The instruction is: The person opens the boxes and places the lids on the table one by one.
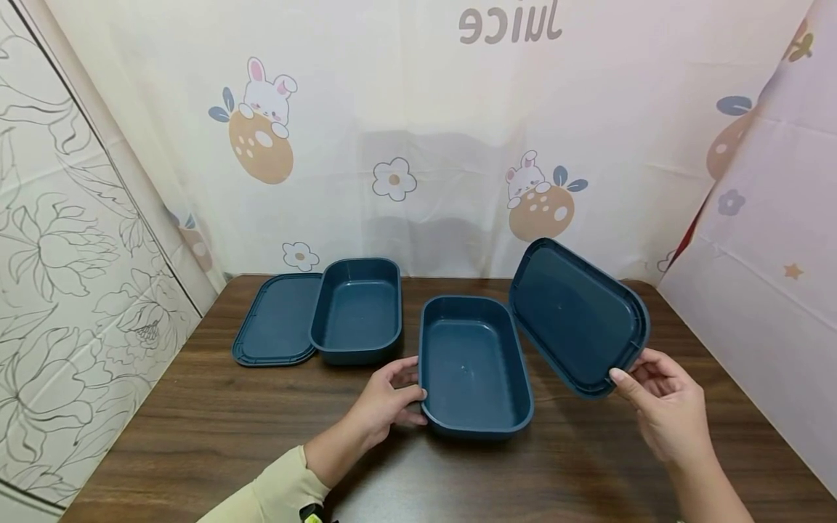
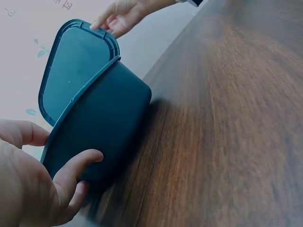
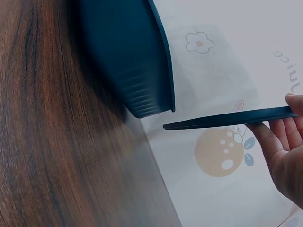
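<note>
A dark blue rectangular food container (image 1: pixel 466 374) stands upright on the table, its cavity facing up. My left hand (image 1: pixel 392 399) touches its left side; in the left wrist view that hand's fingers (image 2: pixel 78 165) are spread along the outer wall and rim. My right hand (image 1: pixel 673 410) pinches the corner of a matching lid (image 1: pixel 575 316) between thumb and fingers. The lid is held tilted in the air, right of the container. The right wrist view shows this lid (image 3: pixel 227 118) edge-on, apart from the container (image 3: pixel 128 52).
A second blue container (image 1: pixel 360 312) stands behind and to the left, overlapping the edge of another lid (image 1: pixel 277 319) that lies on the brown wooden table (image 1: pixel 275 414). A printed cloth (image 1: pixel 418 87) hangs along the back, with a patterned panel (image 1: pixel 72 276) at left.
</note>
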`<state>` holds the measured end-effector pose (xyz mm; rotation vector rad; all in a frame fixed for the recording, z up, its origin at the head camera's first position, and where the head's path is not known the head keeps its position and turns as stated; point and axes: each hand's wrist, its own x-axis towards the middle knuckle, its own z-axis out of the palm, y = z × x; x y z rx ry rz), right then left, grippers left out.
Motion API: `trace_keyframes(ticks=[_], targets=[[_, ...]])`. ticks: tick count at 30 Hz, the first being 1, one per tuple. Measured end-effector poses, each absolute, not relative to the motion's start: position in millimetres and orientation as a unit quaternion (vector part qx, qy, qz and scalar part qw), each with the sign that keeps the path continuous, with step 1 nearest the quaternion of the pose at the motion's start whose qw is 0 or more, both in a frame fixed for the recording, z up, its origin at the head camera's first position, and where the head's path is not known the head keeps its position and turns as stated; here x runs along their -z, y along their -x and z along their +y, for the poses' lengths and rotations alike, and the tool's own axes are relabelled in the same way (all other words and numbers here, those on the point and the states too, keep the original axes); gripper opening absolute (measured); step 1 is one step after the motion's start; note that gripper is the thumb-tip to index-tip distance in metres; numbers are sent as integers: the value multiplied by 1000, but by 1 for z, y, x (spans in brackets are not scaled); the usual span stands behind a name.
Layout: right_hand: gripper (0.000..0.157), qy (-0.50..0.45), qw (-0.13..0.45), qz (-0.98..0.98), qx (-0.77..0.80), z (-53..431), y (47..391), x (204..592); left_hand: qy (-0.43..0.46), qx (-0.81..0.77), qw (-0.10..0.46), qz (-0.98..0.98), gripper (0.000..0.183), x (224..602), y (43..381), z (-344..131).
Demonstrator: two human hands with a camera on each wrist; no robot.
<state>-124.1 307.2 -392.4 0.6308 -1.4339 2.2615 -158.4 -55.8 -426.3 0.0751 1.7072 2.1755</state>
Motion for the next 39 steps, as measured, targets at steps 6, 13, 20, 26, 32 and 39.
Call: trace_keyframes(ticks=[6,13,20,26,32,39], targets=[[39,-226,191,-487,-821,309,125,395,-23,-776,181,604,65,427,163,-52],[38,-209,186,-482,-830,310,125,397,-25,-782,179,597,64,427,167,-46],[37,-200,185,-479,-835,310,127,398,-23,-786,178,591,65,425,172,-41],[36,-196,195,-470,-838,311,130,399,-21,-786,179,592,65,425,178,-38],[35,-188,209,-444,-851,310,135,400,-22,-790,173,588,66,426,184,-36],[32,-184,210,-406,-870,310,140,401,-12,-791,169,589,67,425,191,-32]])
